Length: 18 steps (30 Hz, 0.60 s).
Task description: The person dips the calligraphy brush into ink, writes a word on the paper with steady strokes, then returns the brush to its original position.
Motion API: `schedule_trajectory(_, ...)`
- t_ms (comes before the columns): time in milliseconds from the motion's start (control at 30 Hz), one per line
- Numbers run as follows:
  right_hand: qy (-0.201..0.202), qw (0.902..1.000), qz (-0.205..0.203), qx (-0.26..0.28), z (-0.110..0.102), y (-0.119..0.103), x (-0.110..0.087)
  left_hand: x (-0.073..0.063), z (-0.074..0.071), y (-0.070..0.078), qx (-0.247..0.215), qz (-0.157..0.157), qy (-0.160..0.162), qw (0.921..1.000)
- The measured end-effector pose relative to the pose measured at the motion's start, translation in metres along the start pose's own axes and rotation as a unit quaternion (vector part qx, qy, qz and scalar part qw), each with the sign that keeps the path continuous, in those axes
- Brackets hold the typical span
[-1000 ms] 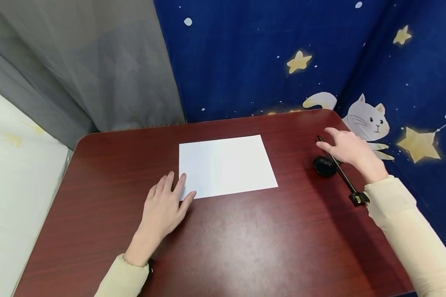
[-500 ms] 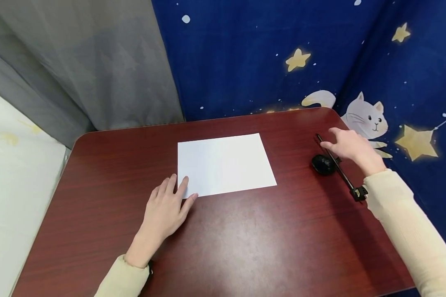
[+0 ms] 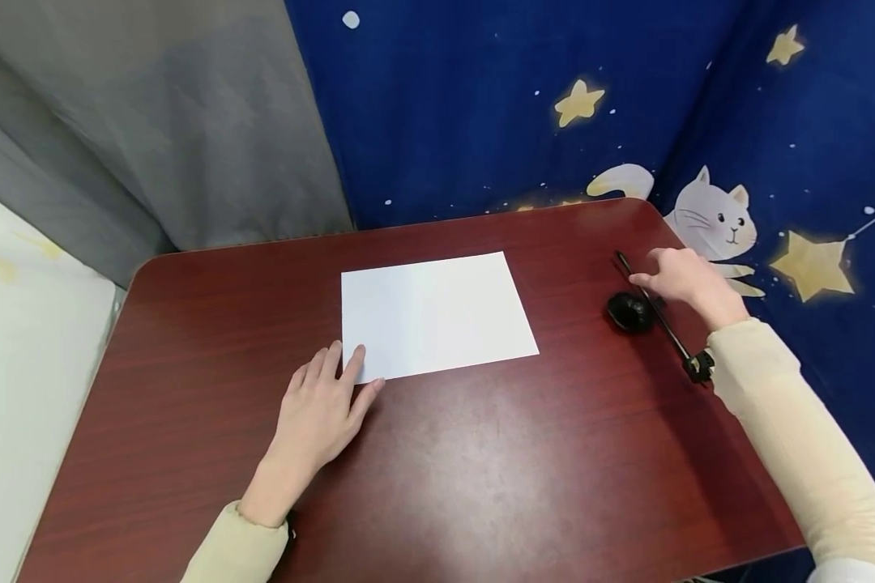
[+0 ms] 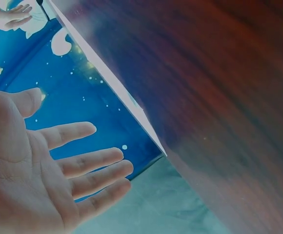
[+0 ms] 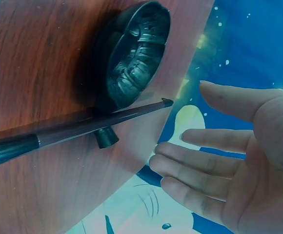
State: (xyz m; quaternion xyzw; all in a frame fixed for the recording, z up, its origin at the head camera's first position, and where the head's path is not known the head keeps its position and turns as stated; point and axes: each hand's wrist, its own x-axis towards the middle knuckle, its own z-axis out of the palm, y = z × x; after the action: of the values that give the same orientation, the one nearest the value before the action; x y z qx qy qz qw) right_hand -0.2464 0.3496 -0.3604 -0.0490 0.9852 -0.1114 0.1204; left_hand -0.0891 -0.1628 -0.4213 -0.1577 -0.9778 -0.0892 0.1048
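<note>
A white sheet of paper (image 3: 437, 316) lies on the dark red-brown table. My left hand (image 3: 317, 409) is spread at its near left corner, the index fingertip overlapping the paper in the head view; in the left wrist view its fingers are straight and apart. On the right, my right hand (image 3: 689, 279) hovers by a slender brown-and-black stick (image 5: 73, 129), like a writing brush handle. Its bristle end, if any, is out of view. The right hand holds nothing, with thumb and fingers apart. Beside the stick sits a black dish (image 5: 136, 58) with a ridged hollow.
A small black peg-like piece (image 5: 106, 138) shows under the stick. The table (image 3: 437, 486) has rounded far corners. Behind it hang a grey curtain (image 3: 211, 121) and a blue star-and-cat curtain (image 3: 445, 97). A white surface (image 3: 29, 389) stands at the left.
My right hand has come down closer to the stick, its fingers pointing lower. The left hand stays at the paper's corner. The head view has shifted slightly.
</note>
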Motion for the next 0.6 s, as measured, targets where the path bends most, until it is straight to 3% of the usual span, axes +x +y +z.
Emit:
schedule_trajectory(233,-0.004,1.0,0.002,-0.002,0.004,0.0052,0.0055,-0.001,0.0003,0.0026,0.005,0.011,-0.001,0.9999)
schedule_trajectory(600,-0.011,0.9999,0.004,-0.007,0.0084,0.0101,0.0099,-0.0011,0.0003,0.008,0.007,0.007,-0.034,0.9994)
